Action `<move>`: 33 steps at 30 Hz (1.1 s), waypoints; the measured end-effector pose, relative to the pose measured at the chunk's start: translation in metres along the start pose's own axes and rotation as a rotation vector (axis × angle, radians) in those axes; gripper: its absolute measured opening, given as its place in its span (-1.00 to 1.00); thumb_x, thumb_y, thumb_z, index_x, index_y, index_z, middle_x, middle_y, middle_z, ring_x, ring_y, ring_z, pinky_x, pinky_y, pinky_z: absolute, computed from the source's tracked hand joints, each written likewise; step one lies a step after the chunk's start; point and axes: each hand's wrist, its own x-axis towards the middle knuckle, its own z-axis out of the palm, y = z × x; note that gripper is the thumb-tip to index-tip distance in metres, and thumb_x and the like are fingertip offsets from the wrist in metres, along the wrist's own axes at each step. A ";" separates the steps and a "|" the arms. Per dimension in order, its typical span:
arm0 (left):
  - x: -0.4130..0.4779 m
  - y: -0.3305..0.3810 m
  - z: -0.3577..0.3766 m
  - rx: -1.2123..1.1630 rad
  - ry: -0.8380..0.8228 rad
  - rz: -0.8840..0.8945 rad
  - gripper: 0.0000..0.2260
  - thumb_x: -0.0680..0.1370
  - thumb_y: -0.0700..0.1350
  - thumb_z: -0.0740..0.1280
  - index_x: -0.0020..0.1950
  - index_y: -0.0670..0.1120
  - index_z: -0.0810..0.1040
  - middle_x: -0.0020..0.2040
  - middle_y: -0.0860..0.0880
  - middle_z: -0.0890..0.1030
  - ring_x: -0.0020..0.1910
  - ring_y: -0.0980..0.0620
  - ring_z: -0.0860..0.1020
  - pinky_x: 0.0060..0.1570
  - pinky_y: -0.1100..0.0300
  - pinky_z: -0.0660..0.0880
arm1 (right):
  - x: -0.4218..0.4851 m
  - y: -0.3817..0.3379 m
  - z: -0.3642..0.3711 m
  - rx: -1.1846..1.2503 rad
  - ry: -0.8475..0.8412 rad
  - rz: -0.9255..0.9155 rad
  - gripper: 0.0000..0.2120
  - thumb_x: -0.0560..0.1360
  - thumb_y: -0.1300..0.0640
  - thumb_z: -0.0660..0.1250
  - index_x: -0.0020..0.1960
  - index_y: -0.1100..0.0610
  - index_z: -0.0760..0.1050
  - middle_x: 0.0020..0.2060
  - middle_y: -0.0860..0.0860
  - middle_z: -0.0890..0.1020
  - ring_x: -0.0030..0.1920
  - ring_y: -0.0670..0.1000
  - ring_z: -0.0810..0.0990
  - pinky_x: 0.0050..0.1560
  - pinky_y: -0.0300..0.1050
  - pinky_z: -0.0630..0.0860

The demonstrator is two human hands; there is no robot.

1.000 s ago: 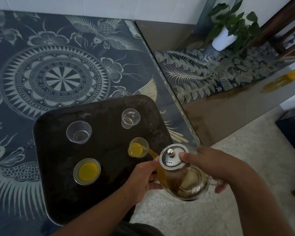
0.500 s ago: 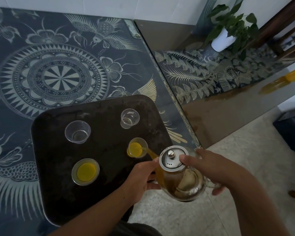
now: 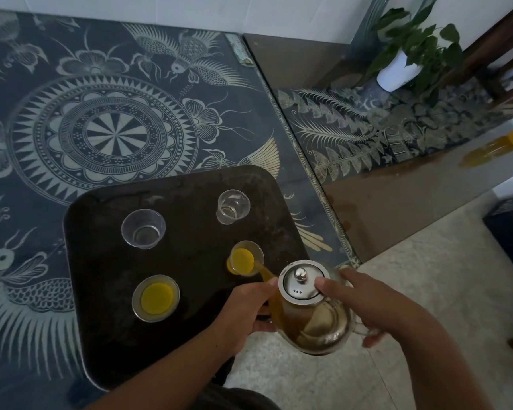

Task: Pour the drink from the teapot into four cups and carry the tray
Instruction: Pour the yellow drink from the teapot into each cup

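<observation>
A dark tray (image 3: 101, 335) lies on the patterned table and overhangs its front edge. Four clear cups stand on it. The near-left cup (image 3: 155, 298) holds yellow drink. The near-right cup (image 3: 245, 258) is partly filled, and a yellow stream runs into it from the spout. The far-left cup (image 3: 143, 228) and far-right cup (image 3: 233, 206) hold no drink. The glass teapot (image 3: 314, 318), with a steel lid, is tilted left. My right hand (image 3: 365, 306) grips its handle with the thumb on the lid. My left hand (image 3: 243, 312) supports the pot's left side.
The table (image 3: 101, 128) carries a blue cloth with a mandala pattern under glass. A second table top (image 3: 382, 196) adjoins at the right, with a potted plant (image 3: 403, 69) at its far end. Pale floor (image 3: 397, 291) lies below my hands.
The yellow level in the near-right cup has risen while the stream keeps running. The teapot and both hands have held nearly the same place.
</observation>
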 end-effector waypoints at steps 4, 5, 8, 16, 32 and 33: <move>-0.001 0.001 0.000 0.007 0.009 0.012 -0.69 0.65 0.09 0.33 0.21 -0.09 0.69 0.12 -0.15 0.76 0.15 -0.17 0.72 0.23 -0.27 0.61 | 0.005 0.007 0.000 0.041 -0.021 -0.003 -0.12 0.38 -0.42 0.30 0.58 -0.08 0.13 0.51 0.09 0.29 0.04 0.09 0.52 -0.16 0.08 0.70; -0.002 0.002 0.000 0.005 0.011 0.017 -0.69 0.65 0.09 0.34 0.21 -0.09 0.69 0.11 -0.14 0.76 0.15 -0.17 0.72 0.23 -0.27 0.61 | 0.006 0.009 0.000 0.053 -0.025 -0.009 -0.11 0.37 -0.42 0.30 0.58 -0.09 0.13 0.52 0.09 0.29 0.05 0.10 0.52 -0.16 0.07 0.70; -0.004 0.005 0.000 0.024 0.039 0.036 -0.70 0.65 0.10 0.34 0.21 -0.06 0.69 0.11 -0.10 0.76 0.16 -0.13 0.72 0.21 -0.23 0.63 | 0.014 0.015 0.000 0.076 -0.038 -0.028 -0.02 0.28 -0.48 0.29 0.58 -0.10 0.12 0.54 0.08 0.24 0.12 0.16 0.53 -0.25 0.00 0.68; -0.006 0.009 0.023 0.011 0.227 0.109 -0.74 0.63 0.07 0.40 0.17 -0.08 0.70 0.12 -0.10 0.76 0.15 -0.14 0.71 0.11 -0.19 0.68 | 0.046 0.034 -0.018 0.116 -0.169 -0.156 -0.05 0.13 -0.58 0.30 0.41 -0.15 0.38 0.33 0.02 0.47 0.09 0.12 0.58 -0.26 0.04 0.68; 0.014 0.029 0.114 0.012 0.442 0.305 -0.70 0.63 0.07 0.35 0.22 -0.08 0.69 0.11 -0.15 0.75 0.11 -0.14 0.73 -0.03 0.00 0.70 | 0.100 0.062 -0.104 0.066 -0.199 -0.589 -0.62 0.45 -0.33 0.29 0.20 -0.23 0.41 0.13 -0.20 0.48 0.08 -0.18 0.48 -0.08 -0.27 0.41; 0.014 0.032 0.115 0.018 0.452 0.317 -0.70 0.64 0.08 0.35 0.23 -0.08 0.69 0.11 -0.15 0.75 0.10 -0.14 0.73 -0.03 0.00 0.70 | 0.102 0.060 -0.108 0.062 -0.206 -0.622 -0.61 0.46 -0.32 0.29 0.23 -0.24 0.39 0.10 -0.25 0.46 0.05 -0.22 0.47 -0.05 -0.25 0.39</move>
